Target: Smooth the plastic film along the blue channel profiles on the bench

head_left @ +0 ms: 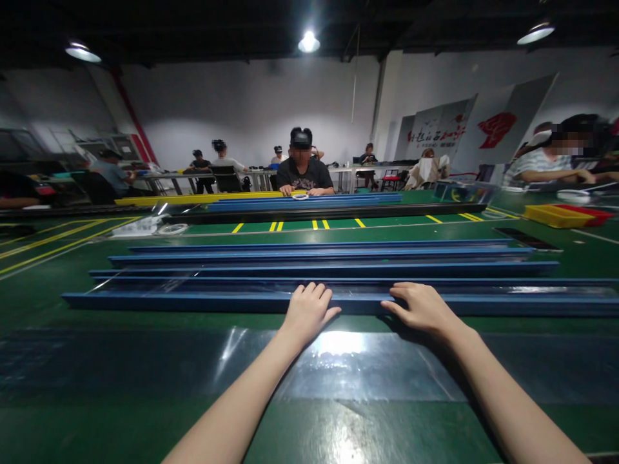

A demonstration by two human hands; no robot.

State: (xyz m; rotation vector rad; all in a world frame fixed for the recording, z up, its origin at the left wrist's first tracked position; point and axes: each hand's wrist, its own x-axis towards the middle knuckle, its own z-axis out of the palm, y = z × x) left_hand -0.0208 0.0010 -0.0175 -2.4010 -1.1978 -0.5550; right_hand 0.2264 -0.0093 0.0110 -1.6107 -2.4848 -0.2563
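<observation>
My left hand [309,312] rests on the near wall of a long blue channel profile [193,301], its fingers hooked over the rim and the thumb along the outer side. A short way to the right, my right hand [422,307] pinches the same rim between thumb and fingers. Clear film shows inside this channel. Between my arms and the channel, a wide strip of clear plastic film [387,367] lies flat on the green table and reflects the lamps. Just beyond stand more blue channels [319,253], parallel to the one in my hands.
A black phone [528,239] lies at the right, with a yellow tray [556,216] beyond. Across the green table [111,240] are a black profile [338,212], a yellow profile [193,198] and a roll of tape [173,229]. A person [304,167] sits opposite.
</observation>
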